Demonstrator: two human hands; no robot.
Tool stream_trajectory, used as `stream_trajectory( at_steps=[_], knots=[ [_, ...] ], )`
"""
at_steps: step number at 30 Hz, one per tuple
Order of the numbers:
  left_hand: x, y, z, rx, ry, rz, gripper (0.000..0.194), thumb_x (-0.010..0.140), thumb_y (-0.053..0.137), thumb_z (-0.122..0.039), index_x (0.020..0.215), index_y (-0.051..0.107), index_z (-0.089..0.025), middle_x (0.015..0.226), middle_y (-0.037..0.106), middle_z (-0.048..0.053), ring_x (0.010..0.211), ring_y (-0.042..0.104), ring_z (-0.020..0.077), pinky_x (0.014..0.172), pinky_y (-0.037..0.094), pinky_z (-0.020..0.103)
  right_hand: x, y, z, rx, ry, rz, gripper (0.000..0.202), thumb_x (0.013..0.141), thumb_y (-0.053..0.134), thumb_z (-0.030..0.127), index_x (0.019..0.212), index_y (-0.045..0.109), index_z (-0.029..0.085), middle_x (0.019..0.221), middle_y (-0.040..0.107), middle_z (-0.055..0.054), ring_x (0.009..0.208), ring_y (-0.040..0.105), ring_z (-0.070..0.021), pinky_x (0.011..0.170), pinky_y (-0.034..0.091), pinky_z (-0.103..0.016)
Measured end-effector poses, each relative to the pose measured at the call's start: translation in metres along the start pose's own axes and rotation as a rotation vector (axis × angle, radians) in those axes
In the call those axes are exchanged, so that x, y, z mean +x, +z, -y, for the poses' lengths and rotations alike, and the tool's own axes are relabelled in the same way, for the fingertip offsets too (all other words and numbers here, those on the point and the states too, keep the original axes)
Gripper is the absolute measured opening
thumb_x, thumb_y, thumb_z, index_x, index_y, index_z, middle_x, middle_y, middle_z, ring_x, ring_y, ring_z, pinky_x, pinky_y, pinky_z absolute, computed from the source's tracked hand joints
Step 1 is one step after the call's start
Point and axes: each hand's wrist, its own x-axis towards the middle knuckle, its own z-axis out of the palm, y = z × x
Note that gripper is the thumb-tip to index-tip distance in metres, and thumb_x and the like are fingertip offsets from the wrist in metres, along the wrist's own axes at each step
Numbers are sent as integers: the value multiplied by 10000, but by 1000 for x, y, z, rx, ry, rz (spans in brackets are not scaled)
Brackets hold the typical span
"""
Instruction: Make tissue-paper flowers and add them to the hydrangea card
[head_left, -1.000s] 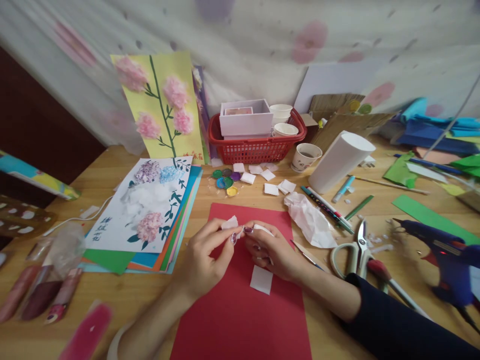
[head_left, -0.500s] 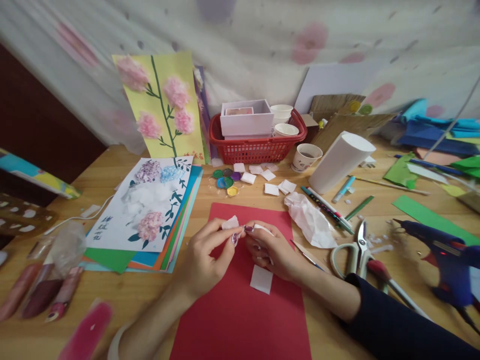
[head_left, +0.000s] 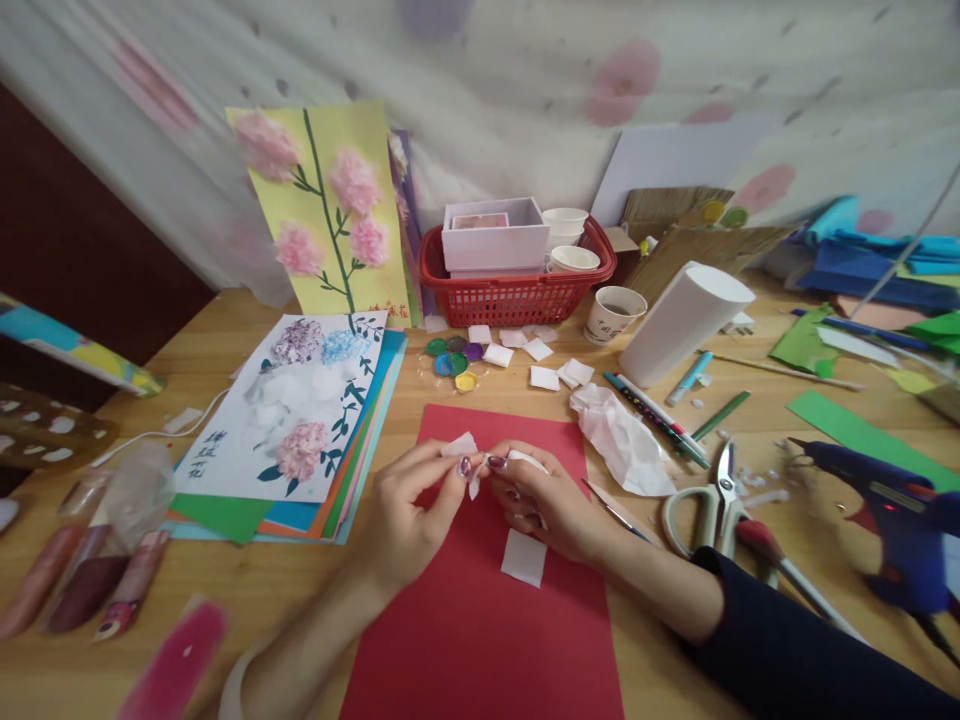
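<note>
While both hands meet above the red sheet (head_left: 480, 620), the thin white tissue piece (head_left: 459, 444) shows at the left fingertips. Left hand (head_left: 409, 520): grip closed, tissue pinched between thumb and index finger. Right hand (head_left: 551, 500): grip also closed, thumb and index finger apparently on the near end of the same piece; the contact is small and partly hidden, so this is a probable reading. A second white piece (head_left: 529, 458) shows at the right fingers, tucked behind the index finger.

Possible faults (judgement): the tissue could tear if the two pinches pull apart or twist too hard, as it looks thin. A loose pinch could let it slip or unroll. The tucked piece could drop if the right fingers open wide. The right forearm lies close to the scissors (head_left: 724, 490) and the red-tipped tool (head_left: 759, 540); a sideways sweep could knock either. The glue gun (head_left: 892, 510) shows a red light and may be hot; reaching there carelessly could burn. The paper cup (head_left: 615, 315) stands upright behind the crumpled tissue (head_left: 622, 440) and could spill if bumped.

Position: the tissue piece is in the left grip, its upper part rising above the fingers and a small tail hanging below, toward the right fingertips. A flat white square (head_left: 523, 558) lies on the red sheet, below the right hand, untouched. The sheet rests on the wooden counter (head_left: 255, 580).
</note>
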Motion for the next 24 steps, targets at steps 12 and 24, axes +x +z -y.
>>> stream_trajectory(
  at_steps=[12,24],
  knots=[
    [1,-1,0,-26,-102,-14,180,861,576,-170,814,749,-186,809,748,30,743,694,159,671,552,232,-2,2,-3,-167,-46,-32,227,746,739,379,796,660,171,482,337,102,401,215,-36,385,158,-192],
    [1,0,1,-53,-82,11,179,876,572,-160,825,741,-189,812,737,19,761,681,146,693,536,226,-2,1,-3,-156,-40,-25,257,755,730,408,761,625,174,502,334,99,405,212,-32,390,145,-194]
  ],
)
